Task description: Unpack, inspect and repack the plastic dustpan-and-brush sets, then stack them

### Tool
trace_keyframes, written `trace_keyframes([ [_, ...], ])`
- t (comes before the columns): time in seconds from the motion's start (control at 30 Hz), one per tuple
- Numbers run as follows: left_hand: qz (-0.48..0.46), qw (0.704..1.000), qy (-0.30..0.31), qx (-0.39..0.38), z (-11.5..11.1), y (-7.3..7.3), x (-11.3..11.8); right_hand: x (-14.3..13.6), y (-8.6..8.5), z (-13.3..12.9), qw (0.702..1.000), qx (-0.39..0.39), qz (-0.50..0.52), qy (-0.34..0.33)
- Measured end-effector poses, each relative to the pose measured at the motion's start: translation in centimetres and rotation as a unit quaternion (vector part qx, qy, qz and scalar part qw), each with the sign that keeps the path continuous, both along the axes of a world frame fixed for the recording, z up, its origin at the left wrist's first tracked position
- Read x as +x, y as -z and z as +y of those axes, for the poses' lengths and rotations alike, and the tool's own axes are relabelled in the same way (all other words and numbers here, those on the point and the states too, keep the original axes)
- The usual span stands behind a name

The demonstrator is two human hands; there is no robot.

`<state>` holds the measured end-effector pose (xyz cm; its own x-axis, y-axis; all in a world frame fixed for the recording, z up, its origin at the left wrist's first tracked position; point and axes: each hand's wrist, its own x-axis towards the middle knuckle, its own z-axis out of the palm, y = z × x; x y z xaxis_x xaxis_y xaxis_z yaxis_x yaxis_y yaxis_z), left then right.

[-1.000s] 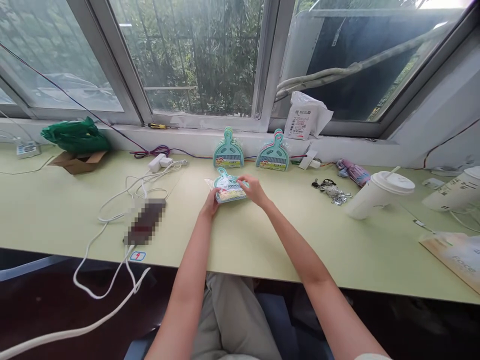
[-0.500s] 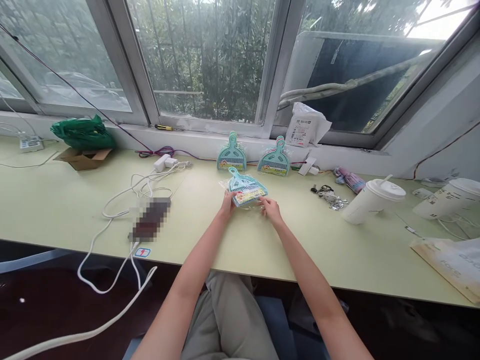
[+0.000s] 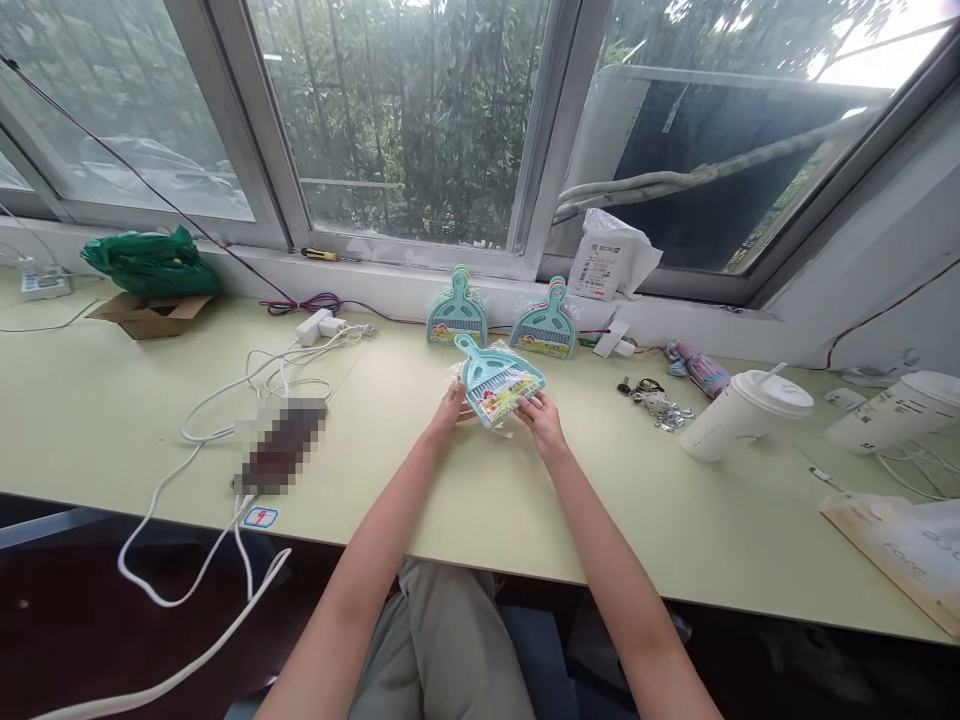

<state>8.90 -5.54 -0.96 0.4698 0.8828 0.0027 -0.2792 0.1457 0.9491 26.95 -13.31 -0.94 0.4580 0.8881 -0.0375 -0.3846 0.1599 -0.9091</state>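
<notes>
A mint-green mini dustpan and brush set [image 3: 491, 380] in a clear plastic wrapper is between my hands, tilted above the table. Its handle points away from me and its colourful label faces up. My left hand [image 3: 451, 405] grips the wrapped set's left side, with some fingers hidden beneath it. My right hand [image 3: 543, 424] holds the lower right edge, thumb and fingers closed on it. Behind it, a stack of similar sets [image 3: 456, 318] leans against the window ledge, and a second stack [image 3: 544, 326] leans to its right.
On the left lie white cables [image 3: 217, 385], a blurred dark device [image 3: 281, 447], and a cardboard box [image 3: 154, 315] under a green bag [image 3: 154, 262]. To the right are keys [image 3: 652, 395], a lidded white cup [image 3: 742, 415] and a paper bag [image 3: 900, 545]. A white package [image 3: 607, 255] stands on the ledge.
The wrapped set has come slightly nearer and its front tilts more toward the right. My right hand has closed more firmly around its edge. The whole view has shifted slightly.
</notes>
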Motion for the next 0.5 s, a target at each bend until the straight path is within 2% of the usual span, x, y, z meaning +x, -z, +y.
trace_keyframes([
  [0.13,-0.008,0.992,-0.124,-0.013,1.6,0.9,-0.7,0.2,-0.2,-0.5,1.000,0.000,-0.025,0.003],
  [0.27,-0.022,0.988,-0.150,-0.016,2.1,1.0,-1.3,0.5,-0.5,-0.8,0.999,-0.020,-0.034,-0.013],
  [0.5,-0.043,0.981,-0.189,-0.032,2.0,0.7,-1.1,0.3,-1.6,-1.6,0.997,-0.048,-0.060,-0.004],
])
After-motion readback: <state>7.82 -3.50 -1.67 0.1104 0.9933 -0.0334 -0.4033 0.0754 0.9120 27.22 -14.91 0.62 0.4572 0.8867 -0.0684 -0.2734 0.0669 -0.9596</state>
